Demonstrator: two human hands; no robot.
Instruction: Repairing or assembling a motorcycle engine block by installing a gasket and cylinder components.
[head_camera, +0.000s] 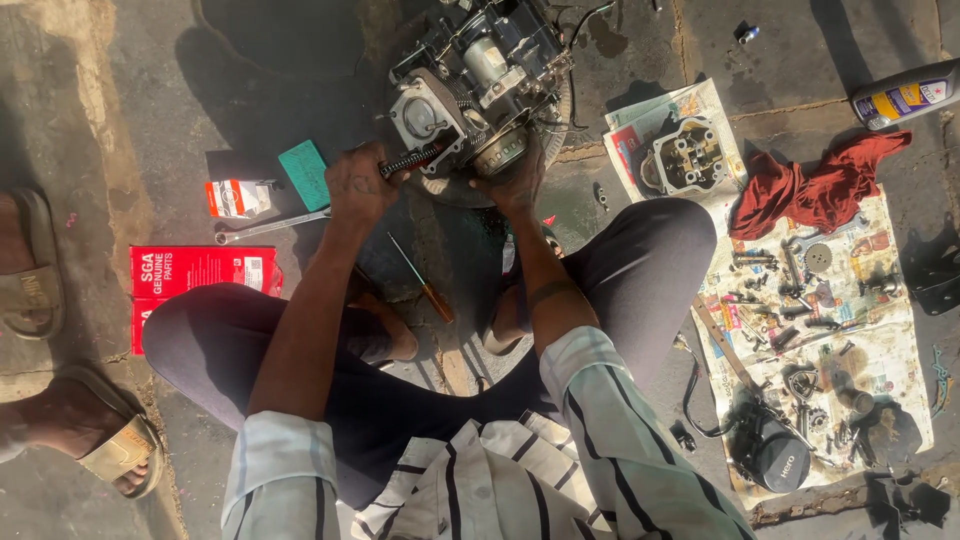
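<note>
Two hands at an engine on the floor, top centre of the frame.

The left hand (358, 185) is clenched around a black ribbed tool (408, 160) whose tip meets the engine (470, 85) just up and right of it. The right hand (515, 178) presses against the engine's lower edge from below; whether it grips anything I cannot tell. Left of the left hand lie a wrench (270, 226), a green pad (304, 174) and a red box (195, 270). A screwdriver (420, 278) lies below, between the knees. At right, a cylinder head (688, 157), a red rag (815, 190) and small parts sit on newspaper (880, 350).
</note>
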